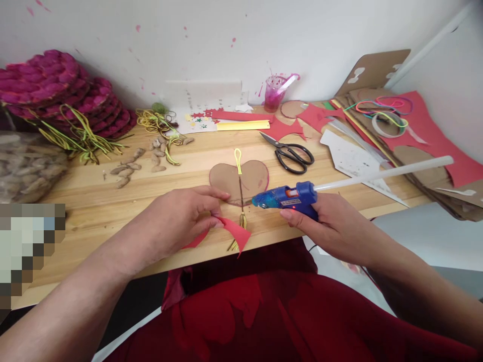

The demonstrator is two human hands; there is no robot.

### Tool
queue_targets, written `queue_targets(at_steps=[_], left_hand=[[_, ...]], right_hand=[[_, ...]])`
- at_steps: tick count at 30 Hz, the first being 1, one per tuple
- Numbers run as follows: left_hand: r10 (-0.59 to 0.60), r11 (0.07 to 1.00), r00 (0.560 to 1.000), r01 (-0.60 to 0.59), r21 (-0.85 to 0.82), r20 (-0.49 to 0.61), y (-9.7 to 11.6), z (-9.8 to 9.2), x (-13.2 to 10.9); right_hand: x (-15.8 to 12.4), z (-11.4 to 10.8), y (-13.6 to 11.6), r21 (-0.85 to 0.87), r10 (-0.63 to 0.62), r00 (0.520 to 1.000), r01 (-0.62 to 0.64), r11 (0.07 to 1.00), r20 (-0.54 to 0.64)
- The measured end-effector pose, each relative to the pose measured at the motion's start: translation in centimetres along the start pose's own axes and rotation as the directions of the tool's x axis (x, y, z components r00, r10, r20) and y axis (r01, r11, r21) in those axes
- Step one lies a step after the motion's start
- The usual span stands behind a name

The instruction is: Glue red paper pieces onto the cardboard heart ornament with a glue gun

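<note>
My right hand (328, 221) is wrapped round a blue glue gun (292, 197), with a long clear glue stick (385, 173) jutting from its back. Its nozzle points left, at the lower edge of a brown cardboard shape (252, 176) with two rounded lobes. Down the middle of the shape runs a cord with a yellow loop (237, 158) on top and a tassel (242, 221) below. My left hand (188, 216) pinches a curved piece of red paper (236, 231), part of which overlaps the tassel. One left finger rests on the cardboard's lower left edge.
Black scissors (290, 153) lie behind the glue gun. Peanuts (128, 168), yarn (154, 120) and stacked pink textured pieces (45, 85) are at left. Along the wall stand red and yellow paper strips (243, 125) and a pink-stained cup (274, 93). Cardboard and red paper (426, 125) pile up at right.
</note>
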State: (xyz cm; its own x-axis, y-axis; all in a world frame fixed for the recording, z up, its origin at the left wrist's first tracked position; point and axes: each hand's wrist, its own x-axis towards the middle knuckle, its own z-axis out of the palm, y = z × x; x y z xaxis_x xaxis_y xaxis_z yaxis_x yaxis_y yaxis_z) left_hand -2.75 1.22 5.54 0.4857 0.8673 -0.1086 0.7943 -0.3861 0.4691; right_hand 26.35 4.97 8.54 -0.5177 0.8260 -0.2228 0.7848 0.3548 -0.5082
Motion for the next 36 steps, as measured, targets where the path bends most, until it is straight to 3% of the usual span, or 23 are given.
queue_targets(at_steps=[13,36], left_hand=[[0.026,0.999,0.999,-0.025,0.028,-0.035,-0.03,0.16,0.03],[-0.035,0.999,0.999,0.035,0.015,-0.017,-0.25,0.39,-0.01]], right_hand=[[-0.1,-0.02,-0.02,-0.025,-0.03,0.999,0.03,0.999,0.012],[-0.19,-0.31,0.05,-0.111,0.006,0.999,-0.002,0.994,0.037]])
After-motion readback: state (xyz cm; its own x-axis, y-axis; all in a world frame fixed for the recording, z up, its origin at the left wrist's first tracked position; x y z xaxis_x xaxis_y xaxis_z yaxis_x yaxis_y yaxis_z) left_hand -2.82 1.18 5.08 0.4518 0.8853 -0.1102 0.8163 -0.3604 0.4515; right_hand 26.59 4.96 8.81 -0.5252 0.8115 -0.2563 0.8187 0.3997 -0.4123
